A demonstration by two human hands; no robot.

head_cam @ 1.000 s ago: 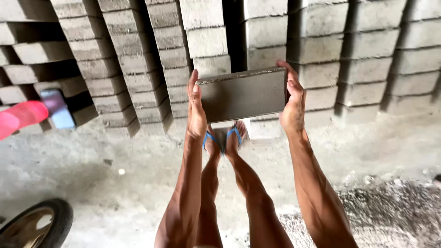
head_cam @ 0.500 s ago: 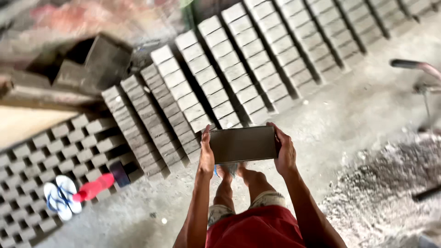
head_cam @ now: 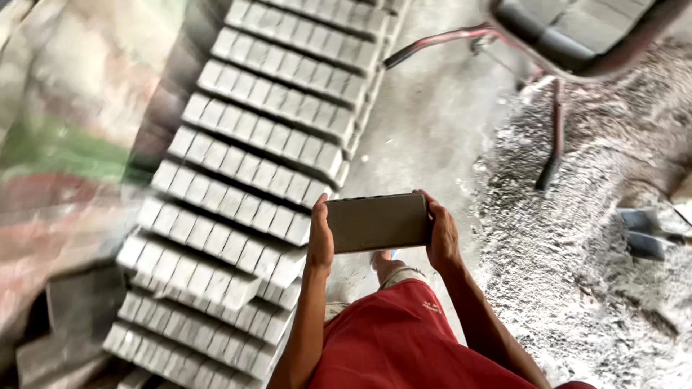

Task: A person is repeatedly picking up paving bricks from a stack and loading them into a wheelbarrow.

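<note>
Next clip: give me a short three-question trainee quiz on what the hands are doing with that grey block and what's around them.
1. True or false: the grey block is resting on the rows of blocks.
2. How is the block held?
A. By the left hand alone
B. Between the left hand and the right hand, one at each end
C. From beneath by the right hand alone
3. Fill in: on the ground to the person's right lies a spread of loose grey ____.

Key
1. False; it is held in the air beside them.
2. B
3. Sand or gravel; a wheelbarrow stands at its far edge.
</note>
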